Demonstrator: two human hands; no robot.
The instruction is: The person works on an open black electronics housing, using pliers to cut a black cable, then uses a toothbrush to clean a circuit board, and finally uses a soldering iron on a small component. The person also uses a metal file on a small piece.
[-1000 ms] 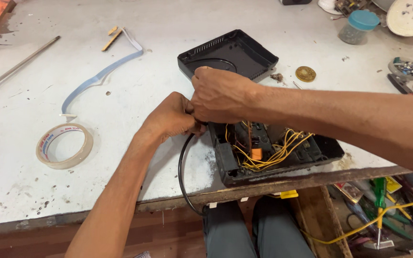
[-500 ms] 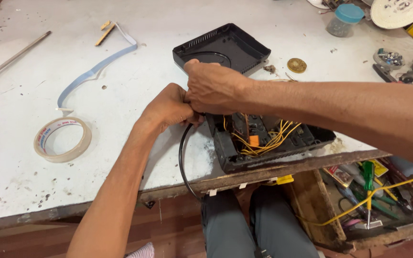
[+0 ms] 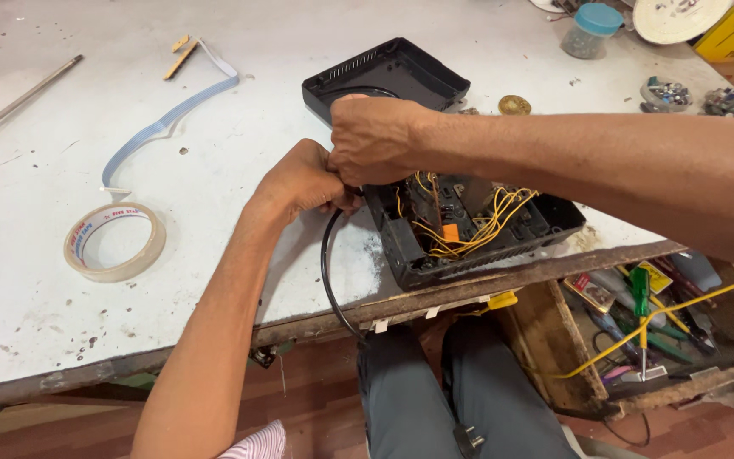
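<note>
Fingers of the left hand [image 3: 303, 180] pinch the black cable [image 3: 328, 272] where it enters the open black casing [image 3: 469, 234] near the table edge, and the right hand [image 3: 375, 140] curls tight over the same corner, hiding the joint. Yellow wires [image 3: 486, 228] tangle inside; the casing's lid [image 3: 384, 76] lies just behind. A tape roll [image 3: 115, 242], a blue strip [image 3: 163, 127] and a jar [image 3: 592, 30] sit about the scuffed white table [image 3: 70, 323], above a tool drawer [image 3: 647, 323].

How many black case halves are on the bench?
2. The lid lies open side up behind the hands. The base, full of yellow wires, sits at the bench edge, with the left hand and right hand at its corner.
</note>
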